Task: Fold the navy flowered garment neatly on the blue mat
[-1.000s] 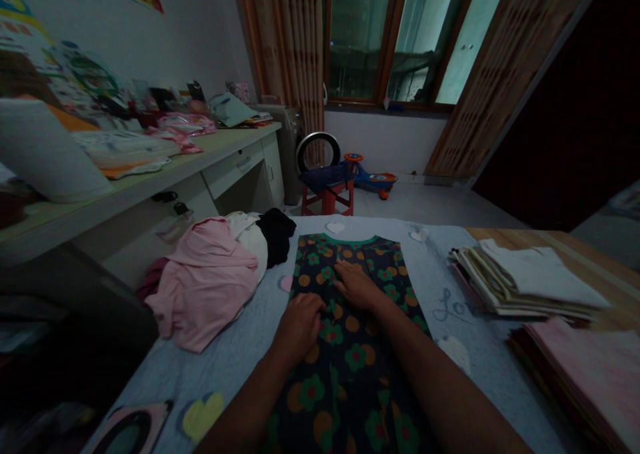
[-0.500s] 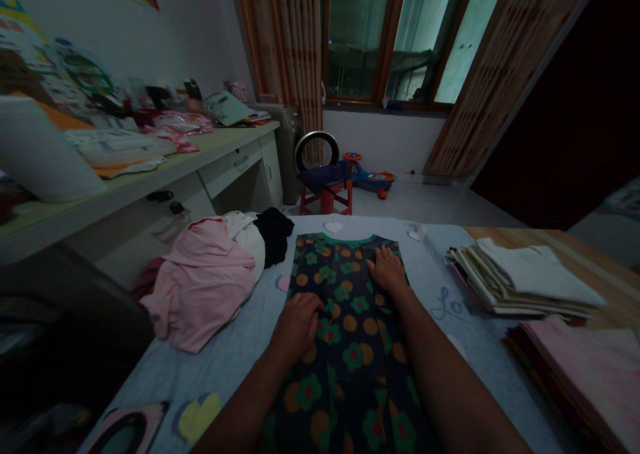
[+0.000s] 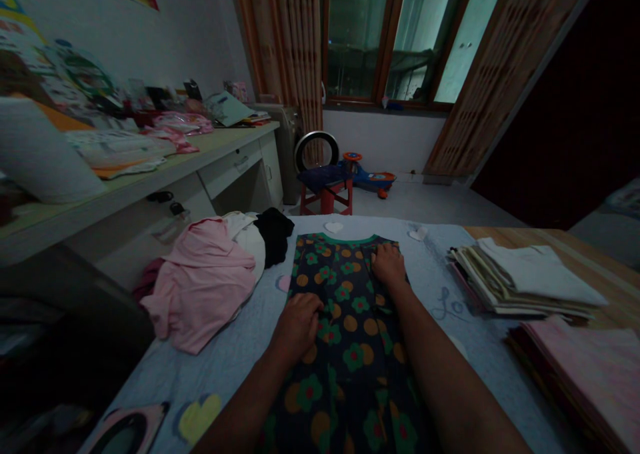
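Observation:
A dark navy garment with orange and green flower prints and a green neckline (image 3: 345, 287) lies spread flat on the bed, running towards me. My left hand (image 3: 299, 326) rests on its middle with the fingers curled down on the cloth. My right hand (image 3: 389, 266) lies on the garment's upper right part, below the shoulder and near its right edge. Whether either hand pinches the cloth is hidden by the knuckles. The garment's lower end runs out of view beneath my forearms.
A pale blue bedsheet with heart prints (image 3: 240, 381) lies under the garment. A pink garment (image 3: 203, 287) and a black one (image 3: 274, 236) are heaped on the left. Folded stacks of clothes (image 3: 525, 281) sit on the right, beside a white desk (image 3: 230, 164).
My right hand has moved up and outwards from the garment's centre towards its upper right. My left hand stays nearly in place, and the view has shifted slightly.

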A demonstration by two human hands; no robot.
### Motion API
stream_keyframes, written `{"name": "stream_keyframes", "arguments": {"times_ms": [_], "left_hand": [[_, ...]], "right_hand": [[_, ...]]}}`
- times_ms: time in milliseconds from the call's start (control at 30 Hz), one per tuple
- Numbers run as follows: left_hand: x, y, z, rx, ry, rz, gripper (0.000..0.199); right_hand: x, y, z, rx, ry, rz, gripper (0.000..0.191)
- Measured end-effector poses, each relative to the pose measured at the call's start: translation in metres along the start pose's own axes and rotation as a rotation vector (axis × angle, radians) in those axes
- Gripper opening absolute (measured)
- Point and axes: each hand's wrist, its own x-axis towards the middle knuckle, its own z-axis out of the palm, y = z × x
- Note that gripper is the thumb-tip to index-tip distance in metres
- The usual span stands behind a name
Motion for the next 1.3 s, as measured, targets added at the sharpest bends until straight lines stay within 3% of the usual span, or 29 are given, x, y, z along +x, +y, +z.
{"name": "stream_keyframes", "arguments": {"times_ms": [233,400,700,867,967,1133,1300], "left_hand": [[-0.001,0.000,0.001,0.000,-0.002,0.002,0.022],[0.000,0.002,-0.002,0.007,-0.013,-0.009,0.022],[0.001,0.000,0.001,0.015,-0.020,-0.014,0.023],[0.001,-0.001,0.002,0.010,-0.015,-0.011,0.023],[0.002,-0.001,0.001,0.014,-0.024,-0.019,0.022],[0.002,-0.001,0.001,0.021,-0.026,-0.021,0.021],[0.001,-0.001,0.002,0.026,-0.017,-0.012,0.022]], "right_hand": [[0.007,0.004,0.011,0.025,-0.037,0.075,0.064],[0.018,0.010,0.005,0.006,-0.098,0.059,0.065],[0.014,0.014,0.010,-0.002,0.036,0.053,0.058],[0.008,0.009,0.002,-0.074,0.162,-0.007,0.038],[0.008,0.006,-0.002,-0.094,0.081,-0.100,0.032],[0.009,0.003,-0.010,-0.111,-0.021,-0.106,0.035],[-0.008,0.001,-0.017,-0.125,-0.182,-0.167,0.037]]}}
